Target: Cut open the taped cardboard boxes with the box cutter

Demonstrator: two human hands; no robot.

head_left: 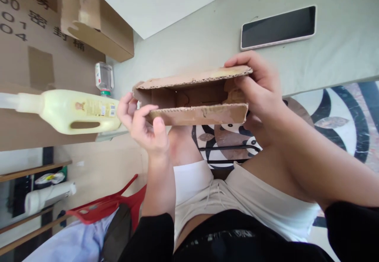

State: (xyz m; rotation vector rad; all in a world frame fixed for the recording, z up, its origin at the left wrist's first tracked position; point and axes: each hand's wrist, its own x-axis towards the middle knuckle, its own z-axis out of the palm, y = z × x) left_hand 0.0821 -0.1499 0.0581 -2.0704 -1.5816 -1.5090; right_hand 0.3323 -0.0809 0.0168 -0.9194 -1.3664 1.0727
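Observation:
Both my hands hold up a small cardboard box [201, 115] above my lap, its open side facing me. Dark brown inner walls show through the opening, and the edges of the card look rough and corrugated. My left hand [146, 129] grips the box's left end, with fingers curled round the corner and thumb near the lower wall. At the right end, my right hand [260, 84] clasps the box, its thumb at the opening and a finger over the upper wall. Some fingertips of both hands are hidden by the card.
A phone [278, 27] lies on the pale tabletop [189, 36] behind the box. To the left are a pale yellow bottle [63, 106], a clear bottle [104, 76] and large cardboard boxes [17, 64]. A red chair [94, 210] stands at lower left.

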